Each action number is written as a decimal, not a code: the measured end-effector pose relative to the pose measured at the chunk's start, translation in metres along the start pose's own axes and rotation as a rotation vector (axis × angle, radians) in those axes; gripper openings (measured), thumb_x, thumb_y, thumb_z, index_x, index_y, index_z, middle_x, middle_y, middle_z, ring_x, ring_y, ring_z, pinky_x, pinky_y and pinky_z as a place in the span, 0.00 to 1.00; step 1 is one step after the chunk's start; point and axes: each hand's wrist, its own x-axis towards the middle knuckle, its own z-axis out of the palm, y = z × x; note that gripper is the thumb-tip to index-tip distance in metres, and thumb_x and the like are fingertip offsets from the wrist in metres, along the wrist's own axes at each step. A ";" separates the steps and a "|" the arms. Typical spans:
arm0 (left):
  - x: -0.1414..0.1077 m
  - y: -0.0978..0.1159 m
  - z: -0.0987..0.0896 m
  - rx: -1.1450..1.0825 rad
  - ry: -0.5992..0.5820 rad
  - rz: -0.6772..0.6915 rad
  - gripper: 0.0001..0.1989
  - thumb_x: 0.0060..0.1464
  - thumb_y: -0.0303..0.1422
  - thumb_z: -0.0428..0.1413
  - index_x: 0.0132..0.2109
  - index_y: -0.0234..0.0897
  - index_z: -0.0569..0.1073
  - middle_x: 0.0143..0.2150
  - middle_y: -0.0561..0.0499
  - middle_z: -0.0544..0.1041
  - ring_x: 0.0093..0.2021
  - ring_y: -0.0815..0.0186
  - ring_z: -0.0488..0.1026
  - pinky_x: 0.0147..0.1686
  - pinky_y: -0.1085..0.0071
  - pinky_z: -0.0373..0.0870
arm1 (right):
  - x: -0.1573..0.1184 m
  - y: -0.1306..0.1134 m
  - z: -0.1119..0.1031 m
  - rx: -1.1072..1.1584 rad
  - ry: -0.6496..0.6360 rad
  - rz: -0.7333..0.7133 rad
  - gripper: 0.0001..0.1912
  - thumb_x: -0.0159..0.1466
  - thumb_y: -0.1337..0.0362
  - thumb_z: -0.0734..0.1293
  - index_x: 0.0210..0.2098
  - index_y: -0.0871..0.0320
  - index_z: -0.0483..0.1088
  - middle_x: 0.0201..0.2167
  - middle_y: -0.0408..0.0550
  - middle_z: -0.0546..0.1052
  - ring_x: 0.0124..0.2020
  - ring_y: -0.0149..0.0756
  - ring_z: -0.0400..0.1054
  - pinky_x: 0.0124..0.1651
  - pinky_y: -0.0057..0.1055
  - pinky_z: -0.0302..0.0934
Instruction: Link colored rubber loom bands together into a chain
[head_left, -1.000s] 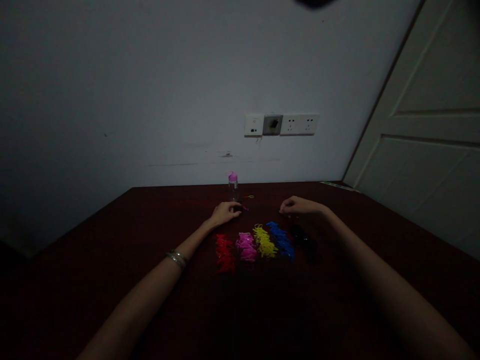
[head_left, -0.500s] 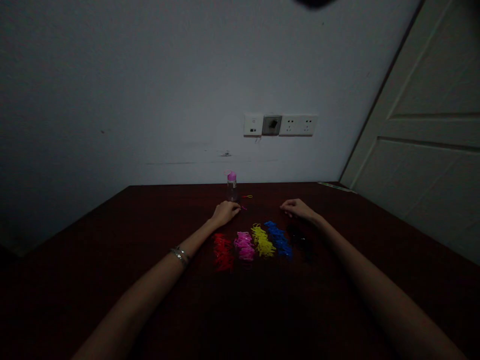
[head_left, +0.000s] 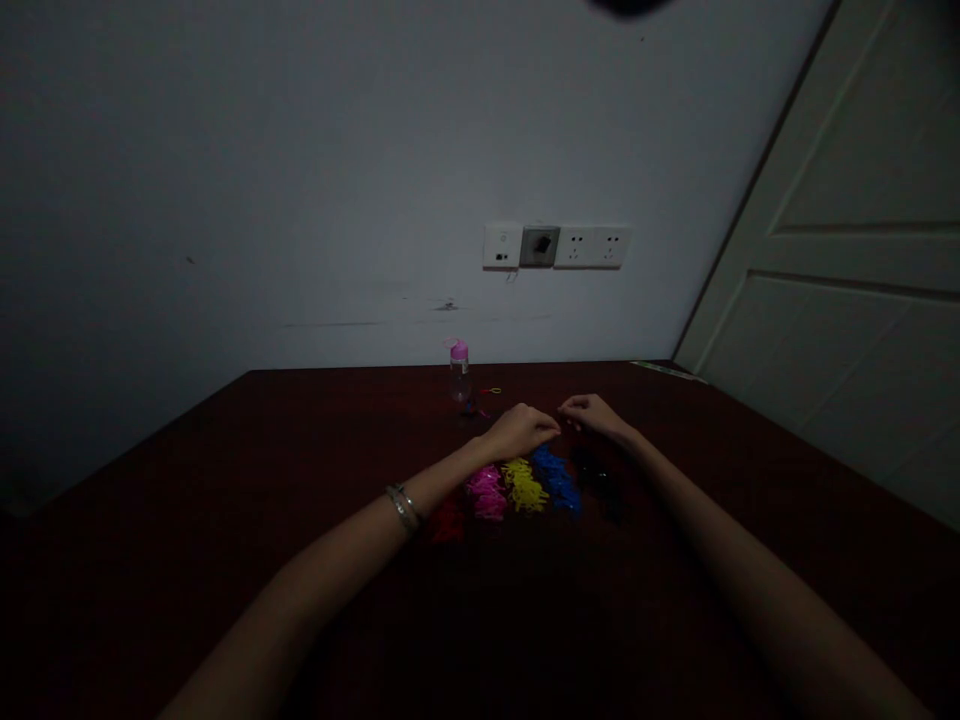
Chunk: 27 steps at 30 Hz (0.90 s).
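Note:
My left hand is over the far end of the piles, its fingertips pinched together just beyond the blue rubber bands. Facing it, my right hand rests at the table with thumb and fingers closed. Anything in either pinch is too small and dark to make out. Nearer to me lie yellow rubber bands, pink rubber bands and a black pile. My left forearm partly hides the red rubber bands.
A clear bottle with a pink cap stands towards the wall. Beside it lie a red-and-yellow looped strand and a dark and pink strand. Wall sockets are above the dark red table; a door is at right.
My left hand has moved right from near the bottle to close by my right hand, uncovering the dark and pink strand. My right hand has hardly moved.

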 end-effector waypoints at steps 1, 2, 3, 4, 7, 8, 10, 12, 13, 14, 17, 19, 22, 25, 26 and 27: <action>0.005 0.006 0.006 0.010 -0.035 0.015 0.12 0.51 0.32 0.50 0.39 0.36 0.76 0.35 0.48 0.77 0.32 0.66 0.71 0.32 0.75 0.62 | 0.000 0.001 -0.001 0.003 -0.008 -0.004 0.15 0.51 0.56 0.61 0.28 0.63 0.67 0.14 0.40 0.65 0.15 0.25 0.56 0.17 0.22 0.48; 0.008 0.011 0.011 0.024 -0.067 0.029 0.12 0.51 0.32 0.51 0.39 0.37 0.76 0.34 0.48 0.77 0.31 0.67 0.71 0.31 0.75 0.62 | 0.000 0.002 -0.001 0.008 -0.015 -0.009 0.15 0.51 0.55 0.61 0.28 0.63 0.67 0.14 0.40 0.65 0.15 0.25 0.56 0.18 0.22 0.48; 0.011 0.015 0.015 0.035 -0.090 0.040 0.12 0.50 0.33 0.51 0.39 0.37 0.76 0.34 0.48 0.77 0.31 0.67 0.71 0.31 0.75 0.61 | 0.001 0.003 -0.001 0.015 -0.019 -0.014 0.15 0.51 0.55 0.61 0.28 0.63 0.67 0.13 0.40 0.65 0.15 0.25 0.57 0.18 0.22 0.49; 0.014 0.017 0.017 0.044 -0.104 0.045 0.12 0.49 0.33 0.52 0.40 0.37 0.76 0.34 0.48 0.77 0.31 0.67 0.71 0.31 0.75 0.61 | 0.001 0.003 -0.002 0.024 -0.021 -0.020 0.15 0.51 0.56 0.61 0.28 0.63 0.67 0.13 0.40 0.65 0.15 0.25 0.57 0.18 0.22 0.49; 0.015 0.014 0.017 0.020 -0.094 0.030 0.13 0.49 0.35 0.52 0.42 0.37 0.75 0.34 0.48 0.76 0.30 0.68 0.70 0.31 0.75 0.61 | 0.002 0.005 -0.001 0.031 -0.011 -0.023 0.14 0.51 0.56 0.61 0.27 0.63 0.67 0.13 0.40 0.65 0.15 0.25 0.57 0.18 0.22 0.49; 0.014 0.010 0.015 -0.007 -0.077 0.015 0.14 0.50 0.35 0.52 0.42 0.36 0.75 0.34 0.48 0.76 0.30 0.69 0.70 0.31 0.76 0.61 | 0.002 0.006 -0.001 0.027 0.000 -0.018 0.14 0.51 0.57 0.62 0.27 0.63 0.67 0.13 0.40 0.65 0.15 0.24 0.56 0.18 0.22 0.48; 0.009 -0.002 0.007 -0.070 -0.016 -0.030 0.14 0.51 0.36 0.50 0.41 0.34 0.75 0.34 0.48 0.77 0.29 0.70 0.69 0.31 0.76 0.61 | 0.003 0.006 0.000 0.024 0.025 -0.012 0.14 0.50 0.56 0.62 0.26 0.63 0.68 0.13 0.40 0.64 0.15 0.23 0.55 0.17 0.21 0.47; 0.000 -0.020 -0.004 -0.119 0.102 -0.109 0.16 0.51 0.37 0.49 0.38 0.31 0.76 0.32 0.48 0.77 0.29 0.69 0.69 0.31 0.76 0.61 | 0.004 0.007 0.001 0.037 0.042 -0.014 0.14 0.50 0.57 0.63 0.26 0.63 0.68 0.14 0.40 0.65 0.15 0.23 0.55 0.17 0.21 0.47; -0.006 -0.030 -0.010 -0.136 0.185 -0.162 0.17 0.52 0.38 0.48 0.37 0.30 0.76 0.32 0.48 0.76 0.30 0.69 0.69 0.30 0.76 0.61 | 0.004 0.008 0.001 0.048 0.045 -0.014 0.14 0.50 0.57 0.63 0.25 0.63 0.68 0.14 0.40 0.65 0.15 0.23 0.55 0.17 0.21 0.47; -0.012 -0.041 -0.017 -0.140 0.256 -0.221 0.19 0.52 0.39 0.47 0.35 0.29 0.76 0.31 0.48 0.76 0.29 0.68 0.69 0.30 0.76 0.61 | 0.005 0.009 0.002 0.056 0.046 -0.012 0.13 0.50 0.57 0.63 0.25 0.63 0.67 0.14 0.40 0.65 0.15 0.23 0.56 0.17 0.21 0.47; -0.032 -0.072 -0.033 -0.155 0.333 -0.368 0.23 0.52 0.43 0.45 0.30 0.28 0.77 0.24 0.49 0.75 0.26 0.67 0.69 0.27 0.75 0.60 | 0.006 0.010 0.003 0.064 0.055 0.000 0.13 0.49 0.57 0.64 0.24 0.63 0.67 0.13 0.40 0.64 0.15 0.24 0.56 0.17 0.21 0.48; -0.044 -0.088 -0.040 -0.154 0.354 -0.395 0.23 0.51 0.43 0.45 0.28 0.29 0.77 0.24 0.49 0.75 0.26 0.67 0.69 0.28 0.75 0.60 | 0.006 0.011 0.003 0.061 0.063 0.004 0.13 0.49 0.57 0.64 0.24 0.63 0.67 0.13 0.40 0.64 0.15 0.24 0.56 0.17 0.21 0.48; -0.053 -0.103 -0.046 -0.166 0.486 -0.463 0.21 0.50 0.42 0.46 0.27 0.30 0.77 0.25 0.48 0.76 0.27 0.66 0.70 0.30 0.74 0.61 | 0.004 0.009 0.003 0.054 0.077 0.005 0.13 0.49 0.57 0.64 0.23 0.63 0.67 0.13 0.40 0.64 0.15 0.24 0.56 0.18 0.22 0.48; -0.053 -0.109 -0.046 -0.189 0.602 -0.519 0.20 0.50 0.41 0.46 0.27 0.31 0.76 0.26 0.48 0.76 0.29 0.66 0.71 0.32 0.73 0.62 | 0.001 0.002 0.002 0.046 0.086 0.009 0.13 0.49 0.57 0.64 0.23 0.63 0.67 0.14 0.39 0.64 0.15 0.24 0.56 0.18 0.22 0.49; -0.053 -0.110 -0.046 -0.202 0.618 -0.532 0.20 0.50 0.41 0.47 0.26 0.31 0.76 0.26 0.48 0.76 0.29 0.65 0.71 0.32 0.73 0.62 | -0.001 -0.002 0.002 0.040 0.076 0.006 0.13 0.49 0.57 0.64 0.24 0.63 0.67 0.14 0.39 0.64 0.15 0.24 0.56 0.18 0.22 0.49; -0.052 -0.111 -0.046 -0.214 0.627 -0.544 0.20 0.49 0.41 0.47 0.26 0.31 0.76 0.26 0.48 0.76 0.29 0.66 0.71 0.32 0.73 0.62 | -0.002 -0.009 0.003 0.032 0.058 -0.002 0.14 0.49 0.57 0.63 0.25 0.63 0.67 0.14 0.40 0.64 0.16 0.24 0.56 0.19 0.22 0.49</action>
